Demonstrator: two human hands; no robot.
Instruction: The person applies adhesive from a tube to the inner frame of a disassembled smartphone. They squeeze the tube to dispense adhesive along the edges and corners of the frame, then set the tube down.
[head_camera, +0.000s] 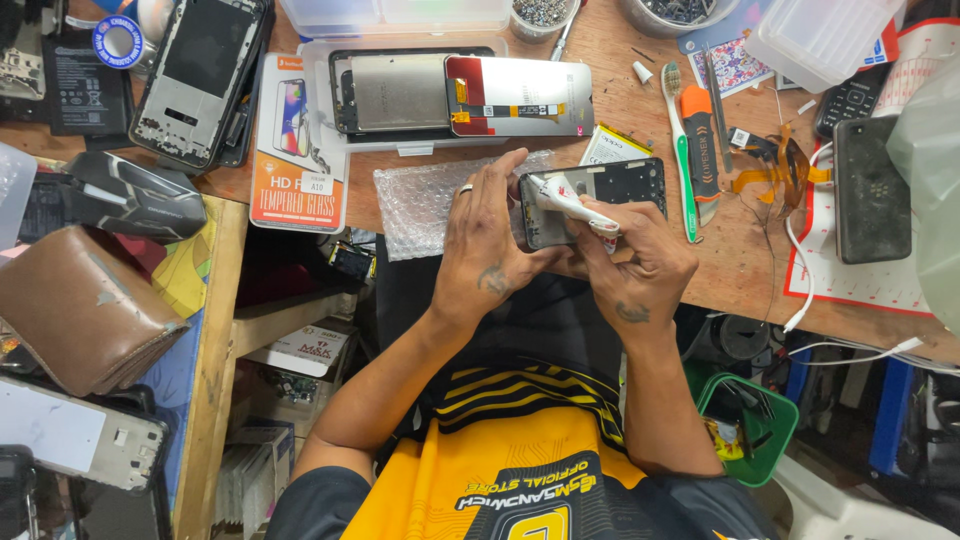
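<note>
My left hand grips the left end of a dark phone frame held flat above the front edge of the wooden bench. A ring shows on one finger. My right hand is closed on a small white tube with a red mark, its tip pointing at the frame's upper left corner. A sheet of bubble wrap lies just left of my left hand.
A phone screen with its flex cable rests on a white tray behind. A toothbrush, an orange-handled tool, a black phone, clear boxes and screw cups crowd the bench. A brown wallet lies at left.
</note>
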